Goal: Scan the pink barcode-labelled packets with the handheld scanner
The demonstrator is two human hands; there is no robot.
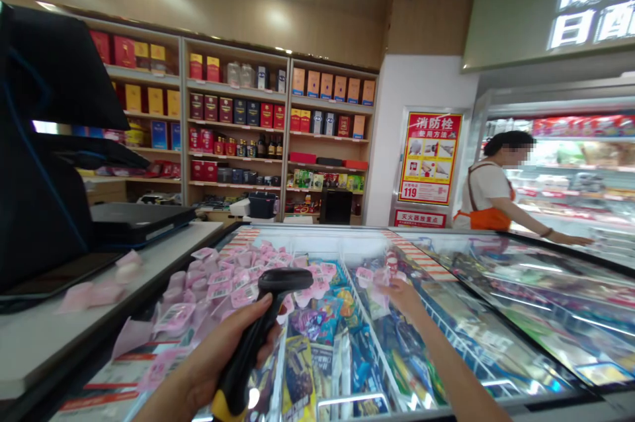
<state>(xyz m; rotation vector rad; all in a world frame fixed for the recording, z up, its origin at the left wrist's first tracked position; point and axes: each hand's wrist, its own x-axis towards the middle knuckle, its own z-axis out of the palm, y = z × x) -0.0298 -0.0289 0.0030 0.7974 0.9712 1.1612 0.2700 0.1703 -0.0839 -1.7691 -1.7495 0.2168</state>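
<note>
My left hand [238, 342] is wrapped around the handle of a black and yellow barcode scanner [285, 278], its head pointing forward and right. Farther right, my right hand [404, 296] pinches a small pink translucent piece [381, 299] above the freezer's glass top. Beside the pinched piece, another pink piece with a barcode label [365, 276] shows. A heap of similar pink cup-like pieces [223, 276] with barcode labels lies on the glass left of and behind the scanner. What these pieces contain, I cannot make out.
Packaged goods [317, 362] show through the freezer's glass. A checkout terminal [44, 131] stands on the white counter [30, 342] at left, near a few loose pink pieces [92, 295]. Shelves of boxes [238, 111] line the back wall. A person in an orange apron [489, 190] reaches toward a refrigerated display.
</note>
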